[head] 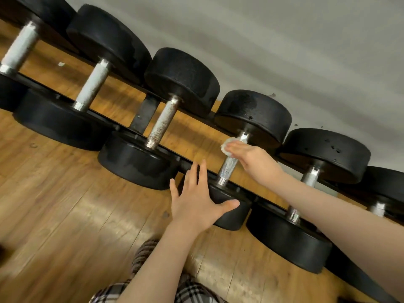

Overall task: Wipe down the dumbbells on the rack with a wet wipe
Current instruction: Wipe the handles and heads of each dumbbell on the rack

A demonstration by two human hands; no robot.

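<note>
Right hand [247, 154] fingers curl round the wet wipe [227, 146] on the dumbbell handle [229, 166]; left hand [194, 197], fingers spread, steadies its near head. Wipe could slip off the knurling.

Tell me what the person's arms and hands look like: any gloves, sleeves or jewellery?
Both arms are bare from the frame edge to the fingertips: no sleeves, gloves, watch or rings show on the left hand or the right hand. Nails look short and unpainted. The only clothing in view is plaid fabric in dark and light checks at the bottom of the picture, seemingly trousers over the knees.
</note>
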